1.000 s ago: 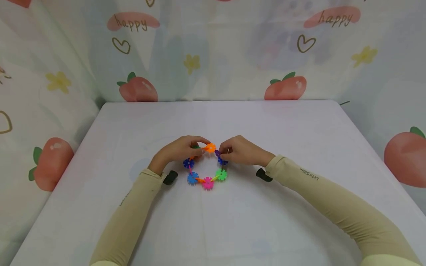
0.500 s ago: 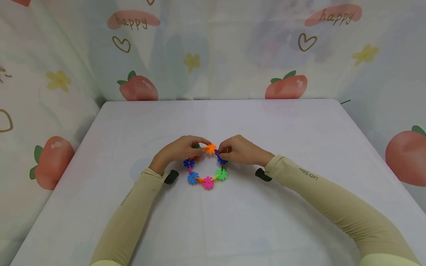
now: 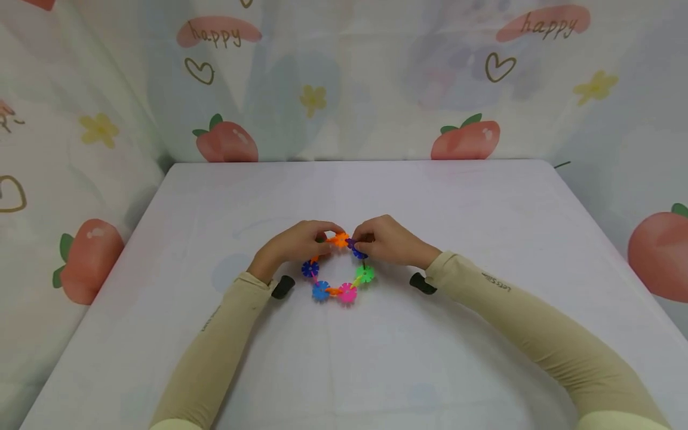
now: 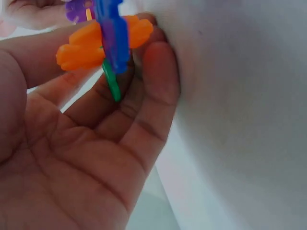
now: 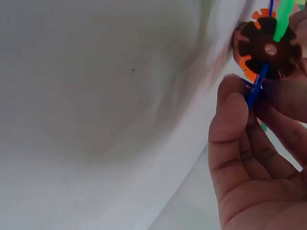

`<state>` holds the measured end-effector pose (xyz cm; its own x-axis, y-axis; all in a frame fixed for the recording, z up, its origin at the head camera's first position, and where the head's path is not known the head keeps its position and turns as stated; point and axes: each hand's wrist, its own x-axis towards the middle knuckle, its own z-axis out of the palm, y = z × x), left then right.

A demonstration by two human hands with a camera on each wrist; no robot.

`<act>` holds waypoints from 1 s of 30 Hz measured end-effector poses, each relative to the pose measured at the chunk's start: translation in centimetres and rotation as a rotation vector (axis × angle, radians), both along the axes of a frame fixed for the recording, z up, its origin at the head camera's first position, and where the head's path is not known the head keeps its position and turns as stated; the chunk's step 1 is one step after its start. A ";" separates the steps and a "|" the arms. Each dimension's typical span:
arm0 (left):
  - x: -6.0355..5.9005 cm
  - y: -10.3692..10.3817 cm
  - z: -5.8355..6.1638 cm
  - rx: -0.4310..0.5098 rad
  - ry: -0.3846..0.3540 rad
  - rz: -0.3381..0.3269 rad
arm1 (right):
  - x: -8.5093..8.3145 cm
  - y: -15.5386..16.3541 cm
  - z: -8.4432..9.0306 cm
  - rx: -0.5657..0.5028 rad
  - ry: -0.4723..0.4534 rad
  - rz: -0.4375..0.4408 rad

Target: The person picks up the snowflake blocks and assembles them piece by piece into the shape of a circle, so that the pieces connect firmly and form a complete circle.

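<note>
Ring of snowflake discs (image 3: 337,272), orange, blue, pink, green, pinched by left hand (image 3: 292,243) and right hand (image 3: 389,242)

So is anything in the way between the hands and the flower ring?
No, nothing visible. Both hands already touch it: the left hand pinches the orange piece at the far side of the ring, and the right hand pinches the dark blue piece beside it. The table around is bare.
</note>
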<state>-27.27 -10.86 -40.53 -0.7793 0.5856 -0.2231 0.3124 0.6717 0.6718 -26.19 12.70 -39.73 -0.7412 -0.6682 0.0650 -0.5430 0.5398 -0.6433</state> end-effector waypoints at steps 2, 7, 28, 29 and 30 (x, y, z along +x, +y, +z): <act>0.1 0.0 0.1 -0.010 -0.013 0.008 | 0.0 -0.1 0.0 0.002 -0.014 -0.007; 0.3 -0.1 0.4 -0.021 -0.054 0.022 | -0.1 0.0 -0.2 0.011 -0.044 -0.022; 6.1 -5.7 1.6 0.052 -0.192 0.292 | 0.2 -0.1 -1.5 0.011 -0.053 -0.060; 6.6 -5.7 1.7 0.047 -0.199 0.299 | 0.2 -0.1 -1.5 0.007 -0.051 -0.059; 7.0 -5.6 1.8 0.037 -0.201 0.307 | 0.2 -0.2 -1.5 0.004 -0.051 -0.061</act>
